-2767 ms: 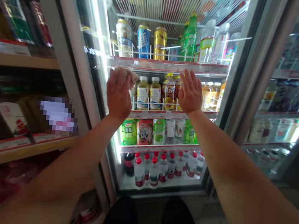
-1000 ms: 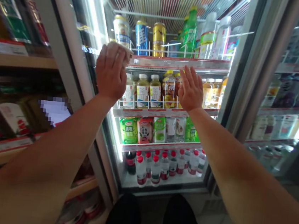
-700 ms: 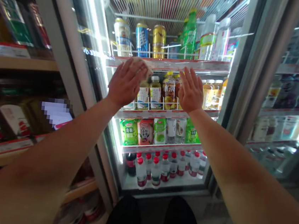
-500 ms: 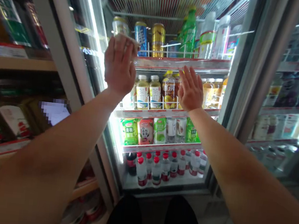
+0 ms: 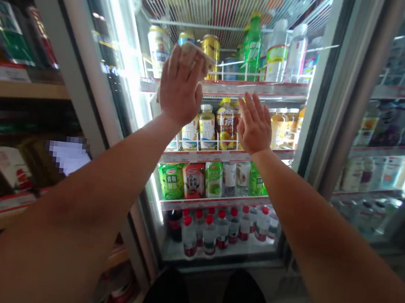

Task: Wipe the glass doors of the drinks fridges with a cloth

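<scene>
My left hand [image 5: 181, 87] is raised in front of the drinks cooler's upper shelves, its fingers pressed over a pale cloth [image 5: 194, 53]. The cloth shows above and beside the fingertips, and the rest is hidden under the hand. To the right, my right hand [image 5: 255, 125] lies flat with nothing in it, its fingers stretched upward. Both palms face the cooler's glass door [image 5: 309, 49], and the right one appears to lean on it. Past the hands stand a gold can [image 5: 213, 51], a green bottle [image 5: 253, 41] and a tea bottle with a yellow cap [image 5: 226, 120].
Green and red drink pouches [image 5: 195, 182] line a lower shelf, with several red-capped water bottles [image 5: 210, 236] below. A metal door frame [image 5: 334, 98] borders the cooler on the right. At left, a wooden shelf [image 5: 24, 89] holds bottles.
My left hand has slid to the right with the cloth, from before the white can to before the blue and gold cans. The right hand stays nearly in place, and the view has shifted slightly.
</scene>
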{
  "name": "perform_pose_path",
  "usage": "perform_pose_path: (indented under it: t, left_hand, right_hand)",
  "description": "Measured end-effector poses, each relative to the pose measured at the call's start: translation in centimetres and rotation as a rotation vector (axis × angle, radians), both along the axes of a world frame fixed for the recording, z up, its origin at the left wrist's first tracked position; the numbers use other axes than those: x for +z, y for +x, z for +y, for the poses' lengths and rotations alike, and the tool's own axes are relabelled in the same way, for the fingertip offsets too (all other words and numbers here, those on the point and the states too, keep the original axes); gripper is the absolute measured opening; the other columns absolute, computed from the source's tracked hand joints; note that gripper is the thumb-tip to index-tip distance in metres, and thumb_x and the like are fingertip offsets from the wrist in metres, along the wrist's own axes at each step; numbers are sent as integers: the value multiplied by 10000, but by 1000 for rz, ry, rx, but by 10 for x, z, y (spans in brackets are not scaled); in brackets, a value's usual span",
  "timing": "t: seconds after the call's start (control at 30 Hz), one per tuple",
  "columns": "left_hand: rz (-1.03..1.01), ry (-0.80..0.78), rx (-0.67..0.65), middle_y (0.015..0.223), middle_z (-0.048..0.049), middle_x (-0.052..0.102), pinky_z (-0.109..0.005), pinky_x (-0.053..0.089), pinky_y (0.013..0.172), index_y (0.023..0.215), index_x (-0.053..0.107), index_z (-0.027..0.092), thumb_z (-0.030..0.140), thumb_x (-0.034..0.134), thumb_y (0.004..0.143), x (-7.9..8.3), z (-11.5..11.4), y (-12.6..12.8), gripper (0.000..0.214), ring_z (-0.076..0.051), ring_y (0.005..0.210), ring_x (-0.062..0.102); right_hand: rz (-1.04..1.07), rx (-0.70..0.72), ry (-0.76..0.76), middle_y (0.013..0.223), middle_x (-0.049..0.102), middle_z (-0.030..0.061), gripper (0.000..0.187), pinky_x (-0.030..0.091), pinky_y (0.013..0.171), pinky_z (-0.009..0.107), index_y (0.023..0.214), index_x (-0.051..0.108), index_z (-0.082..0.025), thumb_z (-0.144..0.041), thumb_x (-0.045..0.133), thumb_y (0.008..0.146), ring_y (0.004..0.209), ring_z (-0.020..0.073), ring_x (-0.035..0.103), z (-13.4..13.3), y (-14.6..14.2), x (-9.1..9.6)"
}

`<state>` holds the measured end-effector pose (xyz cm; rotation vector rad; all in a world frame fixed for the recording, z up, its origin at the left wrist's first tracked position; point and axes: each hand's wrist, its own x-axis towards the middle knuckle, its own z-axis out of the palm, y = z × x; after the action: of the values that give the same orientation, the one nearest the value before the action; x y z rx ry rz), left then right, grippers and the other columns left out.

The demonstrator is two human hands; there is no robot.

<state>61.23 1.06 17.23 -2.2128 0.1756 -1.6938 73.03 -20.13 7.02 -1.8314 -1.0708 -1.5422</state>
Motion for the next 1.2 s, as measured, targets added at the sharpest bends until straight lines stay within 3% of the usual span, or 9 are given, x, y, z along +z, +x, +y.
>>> perform_pose_path:
  t: [0.13, 0.23, 0.4, 0.6, 0.7, 0.87, 0.97, 1.1, 1.2]
  left_hand:
    - [198, 183, -23, 1691, 27, 281, -504, 108, 1325, 1584, 393, 216, 302, 428, 1024, -23, -35, -5, 567, -240, 1607, 65]
    - [254, 237, -23, 1683, 28, 303, -507, 108, 1322, 1569, 412, 197, 309, 392, 1048, -8, -34, -7, 533, -245, 1601, 102]
    - [-26, 46, -36, 1709, 22, 223, -547, 63, 1319, 1599, 326, 170, 301, 402, 1057, 14, -19, 10, 563, -218, 1589, 15]
    - [104, 193, -115, 1677, 14, 312, -569, 142, 1315, 1616, 331, 276, 290, 391, 1017, -27, -45, 14, 603, -232, 1608, 63]
    - [124, 221, -114, 1650, -24, 372, -587, 193, 1301, 1614, 353, 269, 272, 390, 1006, -31, -50, 5, 609, -274, 1597, 139]
    - [92, 160, -122, 1647, -32, 377, -594, 193, 1300, 1598, 397, 281, 254, 398, 1008, -35, -51, 7, 591, -295, 1587, 177]
    - [45, 112, -120, 1658, -49, 353, -595, 173, 1305, 1616, 369, 270, 242, 402, 1008, -56, -62, 18, 610, -301, 1591, 155]
    - [265, 374, -92, 1668, -37, 339, -512, 170, 1319, 1583, 426, 207, 251, 346, 1038, -73, -85, 35, 553, -277, 1588, 159]
    - [410, 550, -95, 1670, -11, 333, -559, 169, 1299, 1580, 400, 185, 243, 399, 993, -47, -95, 44, 590, -277, 1582, 176]
  right_hand:
    - [2, 2, -4, 1683, 322, 0, 680, 187, 1316, 510, 1651, 269, -267, -219, 301, 973, 1595, 226, 209, -1, -1, 0]
    - [-6, -23, 1, 1676, 336, 1, 661, 206, 1311, 487, 1629, 328, -246, -215, 297, 970, 1592, 215, 220, -1, -1, 0]
    - [-22, 9, 6, 1674, 343, 13, 656, 216, 1309, 490, 1607, 374, -226, -202, 305, 955, 1589, 229, 229, 1, 0, -2]
    - [-36, 53, -66, 1653, 383, -2, 644, 243, 1294, 505, 1596, 395, -270, -189, 323, 961, 1575, 228, 273, -16, 4, 7]
    - [-19, 27, -129, 1660, 367, -8, 637, 206, 1299, 531, 1603, 373, -294, -219, 343, 972, 1569, 224, 289, -41, 16, 11]
    - [153, -131, 255, 1678, 329, 56, 619, 221, 1270, 583, 1613, 343, -239, -277, 305, 996, 1588, 240, 236, -66, 41, -4]
    - [149, -145, 290, 1669, 352, 55, 619, 235, 1273, 550, 1602, 363, -232, -264, 291, 988, 1586, 230, 243, -67, 47, -14]
    - [138, -147, 267, 1673, 343, 62, 627, 227, 1279, 543, 1597, 365, -207, -247, 287, 976, 1587, 231, 238, -66, 48, -16]
    - [121, -137, 279, 1667, 355, 66, 629, 220, 1286, 534, 1582, 397, -185, -244, 289, 965, 1581, 229, 257, -66, 51, -16]
